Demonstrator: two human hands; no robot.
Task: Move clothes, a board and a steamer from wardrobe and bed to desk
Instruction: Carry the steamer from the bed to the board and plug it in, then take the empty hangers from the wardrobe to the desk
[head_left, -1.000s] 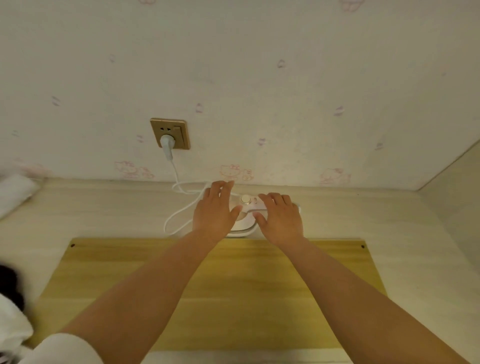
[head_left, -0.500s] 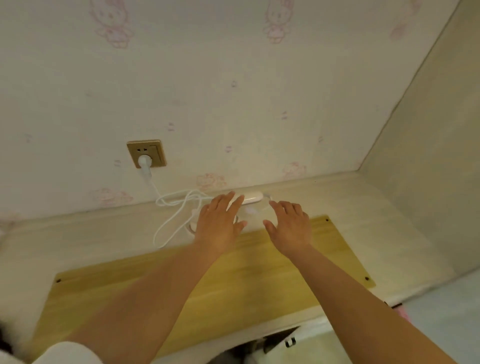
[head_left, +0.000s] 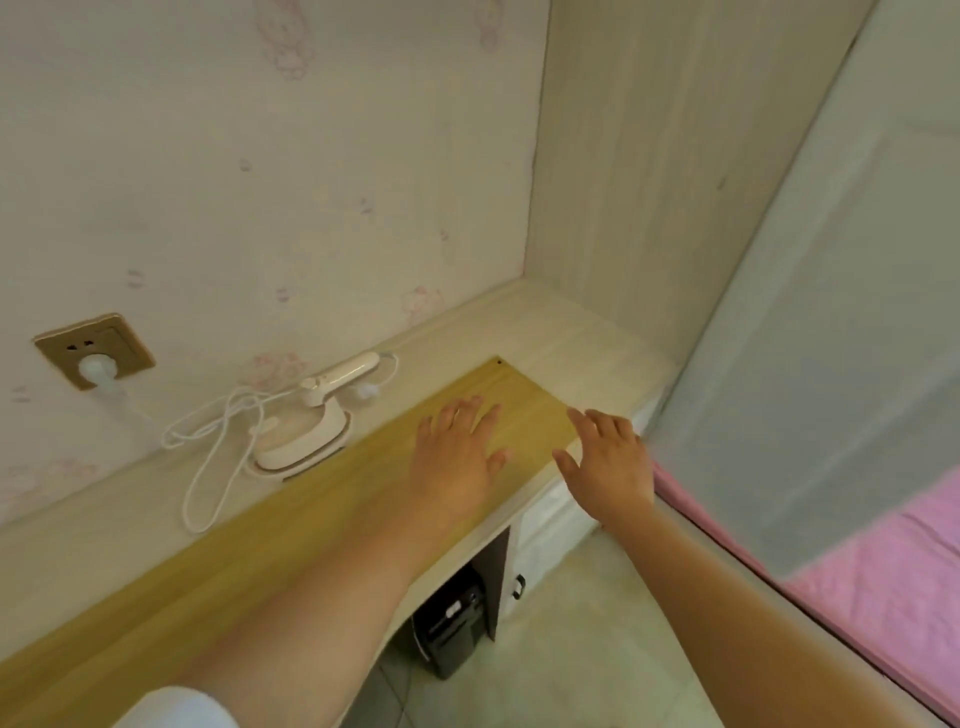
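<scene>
Both our hands are off the steamer (head_left: 304, 434) now; a second ago they rested on it. Left hand (head_left: 457, 449) hovers flat over the board (head_left: 218, 561), fingers spread, holding nothing. Right hand (head_left: 608, 462) loose and empty at the desk (head_left: 587, 338) edge, 3 o'clock of the left. Steamer sits at 9 o'clock, cord (head_left: 208, 467) plugged into the wall socket (head_left: 93, 348). Our view swings toward the pink bed (head_left: 857, 561): steamer and board look placed; clothes likely next.
</scene>
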